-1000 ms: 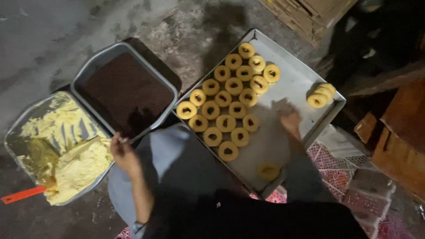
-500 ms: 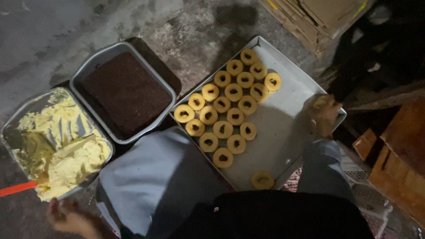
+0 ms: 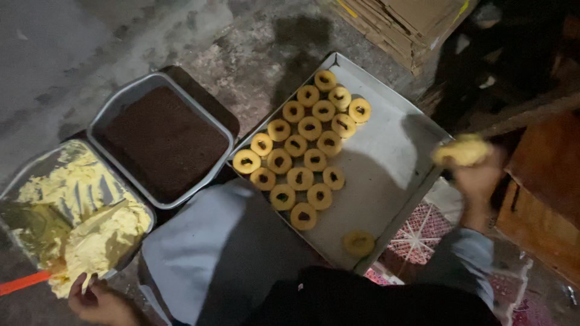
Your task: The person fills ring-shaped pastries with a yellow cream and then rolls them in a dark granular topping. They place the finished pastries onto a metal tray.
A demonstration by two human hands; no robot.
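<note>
Right hand (image 3: 477, 181) now lifted off tray (image 3: 393, 163), fingers clamped on dough pieces (image 3: 462, 151). Left hand (image 3: 96, 299) half curled, empty, beside yellow dough pan (image 3: 36, 175). Step: shaping rings; next, careful placement beside rows (image 3: 302, 151).

My right hand (image 3: 477, 181) is smeared by motion, and so is the yellow lump (image 3: 461, 151) at its fingertips; I cannot tell whether that is one piece of dough or two, or how my fingers close on it. My left hand (image 3: 99, 302) is cut off by the bottom edge, only knuckles and fingers showing. The orange handle (image 3: 24, 282) runs out past the left edge, and its working end is buried in the yellow dough (image 3: 90, 235). My knee (image 3: 211, 253) hides the tray's (image 3: 393, 151) near corner.
</note>
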